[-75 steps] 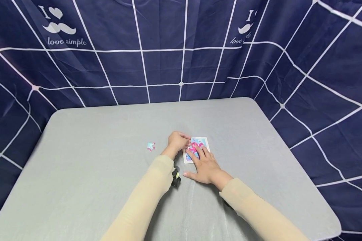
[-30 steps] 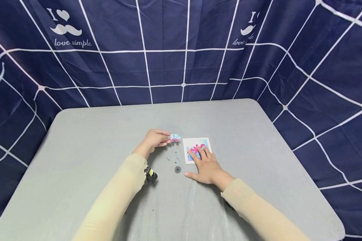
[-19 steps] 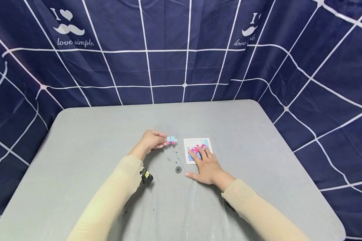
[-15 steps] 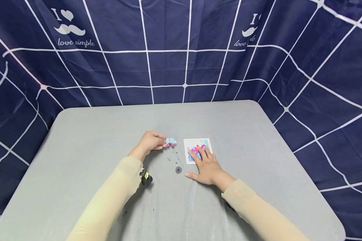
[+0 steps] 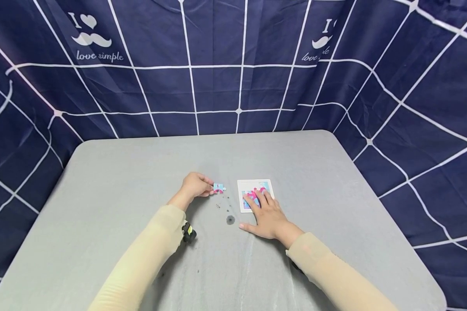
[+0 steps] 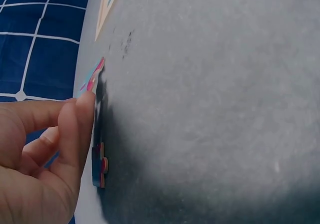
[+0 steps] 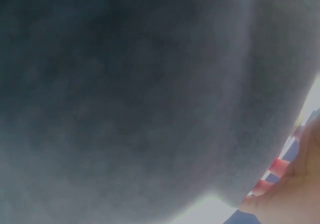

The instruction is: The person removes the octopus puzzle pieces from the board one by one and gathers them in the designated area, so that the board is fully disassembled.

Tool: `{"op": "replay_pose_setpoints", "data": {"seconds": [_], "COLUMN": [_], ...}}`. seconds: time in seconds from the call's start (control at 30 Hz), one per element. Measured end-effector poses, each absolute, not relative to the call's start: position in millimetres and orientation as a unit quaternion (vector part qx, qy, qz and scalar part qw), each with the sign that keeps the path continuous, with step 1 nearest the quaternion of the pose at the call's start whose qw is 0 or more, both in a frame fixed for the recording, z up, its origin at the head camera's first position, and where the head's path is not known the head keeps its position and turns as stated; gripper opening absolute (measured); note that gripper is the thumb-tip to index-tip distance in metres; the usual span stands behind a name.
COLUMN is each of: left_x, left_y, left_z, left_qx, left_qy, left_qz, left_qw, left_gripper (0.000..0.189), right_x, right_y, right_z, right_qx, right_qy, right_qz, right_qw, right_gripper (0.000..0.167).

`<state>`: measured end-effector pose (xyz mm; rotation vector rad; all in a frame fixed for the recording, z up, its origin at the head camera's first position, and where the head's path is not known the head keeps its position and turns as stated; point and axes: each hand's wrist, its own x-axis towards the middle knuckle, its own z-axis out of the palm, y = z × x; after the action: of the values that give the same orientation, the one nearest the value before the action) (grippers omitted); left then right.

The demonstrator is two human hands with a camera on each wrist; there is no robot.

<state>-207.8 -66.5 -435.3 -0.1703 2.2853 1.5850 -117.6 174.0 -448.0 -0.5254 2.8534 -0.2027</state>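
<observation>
My left hand (image 5: pixel 196 185) pinches a light-blue and pink jigsaw piece (image 5: pixel 218 188) just left of the puzzle tray. In the left wrist view, that jigsaw piece (image 6: pixel 93 77) is tilted between thumb and fingertips, close above the table. A second jigsaw piece (image 6: pixel 98 166) lies beneath the hand; the head view hides it. My right hand (image 5: pixel 268 218) rests with spread fingers on the white-bordered puzzle tray (image 5: pixel 239 195), covering part of its pink and blue picture. The tray's upper-left part shows bare white.
A grey table (image 5: pixel 140 172) with rounded corners carries everything. Dark spots (image 5: pixel 230 220) mark its surface between the hands. Navy cloth (image 5: pixel 214 86) with white grid lines hangs behind and at both sides. A black wrist camera (image 5: pixel 188 232) sits at my left cuff.
My left hand has moved left from the tray with the jigsaw piece, uncovering a white gap there, then lowered it toward the table. The right hand has stayed on the tray.
</observation>
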Motion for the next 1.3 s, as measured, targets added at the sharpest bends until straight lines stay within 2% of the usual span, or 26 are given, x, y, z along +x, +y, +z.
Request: {"op": "replay_pose_setpoints", "data": {"seconds": [1.3], "left_x": [-213], "left_y": [-79], "left_z": [-429], "left_qx": [-0.074], "left_qy": [0.824], "left_qz": [0.535], "left_qw": [0.173], "left_gripper": [0.01], "right_x": [-119], "right_y": [175], "right_z": [-449], "right_qx": [-0.171], "right_qy": [0.974], "right_qz": [-0.073], "right_qw": [0.126], "right_gripper": [0.088]}}
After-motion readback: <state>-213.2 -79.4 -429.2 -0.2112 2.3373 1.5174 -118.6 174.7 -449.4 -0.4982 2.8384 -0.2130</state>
